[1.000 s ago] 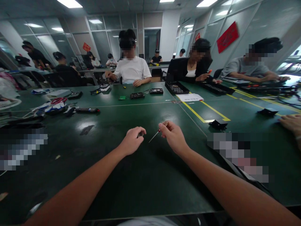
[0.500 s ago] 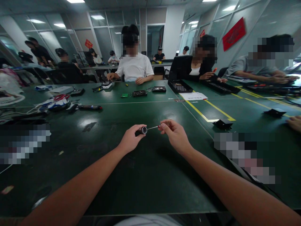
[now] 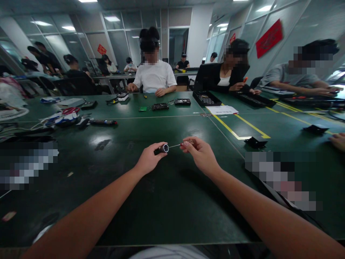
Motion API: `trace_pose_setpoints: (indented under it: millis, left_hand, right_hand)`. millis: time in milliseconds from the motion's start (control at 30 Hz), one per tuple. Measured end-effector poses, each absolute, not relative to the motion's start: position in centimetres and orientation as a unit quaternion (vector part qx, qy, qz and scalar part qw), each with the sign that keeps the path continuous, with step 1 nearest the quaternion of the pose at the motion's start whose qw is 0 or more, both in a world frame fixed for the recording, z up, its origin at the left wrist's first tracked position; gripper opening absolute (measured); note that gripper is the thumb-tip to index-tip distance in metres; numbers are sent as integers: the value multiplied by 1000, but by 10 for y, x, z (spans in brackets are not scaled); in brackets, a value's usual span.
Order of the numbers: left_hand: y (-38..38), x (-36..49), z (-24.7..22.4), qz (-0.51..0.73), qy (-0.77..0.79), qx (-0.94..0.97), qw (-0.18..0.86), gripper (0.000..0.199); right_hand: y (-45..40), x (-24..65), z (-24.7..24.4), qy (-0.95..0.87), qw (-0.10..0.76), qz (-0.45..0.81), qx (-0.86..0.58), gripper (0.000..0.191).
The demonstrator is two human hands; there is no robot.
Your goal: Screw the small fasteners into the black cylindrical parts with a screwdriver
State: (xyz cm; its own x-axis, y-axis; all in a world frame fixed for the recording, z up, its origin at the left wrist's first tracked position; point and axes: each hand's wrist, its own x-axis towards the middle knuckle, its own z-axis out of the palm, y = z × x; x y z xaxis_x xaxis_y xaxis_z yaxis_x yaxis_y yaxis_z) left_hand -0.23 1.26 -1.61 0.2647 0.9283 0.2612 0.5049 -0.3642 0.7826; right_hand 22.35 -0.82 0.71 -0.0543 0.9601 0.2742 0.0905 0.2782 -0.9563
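Above the middle of the table, my left hand (image 3: pixel 147 158) is closed around a small dark flashlight (image 3: pixel 161 148). The flashlight's round end, with a pale rim, faces toward me and a little to the right. My right hand (image 3: pixel 198 153) pinches the reddish handle of a thin screwdriver (image 3: pixel 175 145). Its metal shaft points left, and its tip is at the flashlight's rim; whether it touches or sits just behind the rim, I cannot tell. Part of the handle is hidden by my right fingers.
The green table (image 3: pixel 172 212) has a dark pen-like tool (image 3: pixel 104 122) and a cable heap (image 3: pixel 67 118) at left. Small black parts (image 3: pixel 256 142) lie at right. Across the table, people sit near circuit boards (image 3: pixel 160 107) and a black tray (image 3: pixel 206 98).
The flashlight's round end has turned slightly and shifted a touch to the right. Both hands stay in nearly the same place, still holding the flashlight and screwdriver.
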Motion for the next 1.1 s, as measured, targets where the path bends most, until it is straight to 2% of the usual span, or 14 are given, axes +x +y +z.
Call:
trace_pose_setpoints:
  millis: [333,633,833,1100]
  left_hand:
    - [12,-3,-16,359,469,745,311,44]
    - [13,-4,-20,352,447,757,321,46]
    - [12,-3,-17,356,466,748,311,46]
    - [13,-3,-18,379,464,743,298,45]
  right_hand:
    - [-3,224,1,-513,557,483,-440,30]
    - [0,225,-1,-383,532,603,-454,29]
    - [-1,224,0,-466,552,524,-451,34]
    - [-11,224,9,-614,512,438,-412,25]
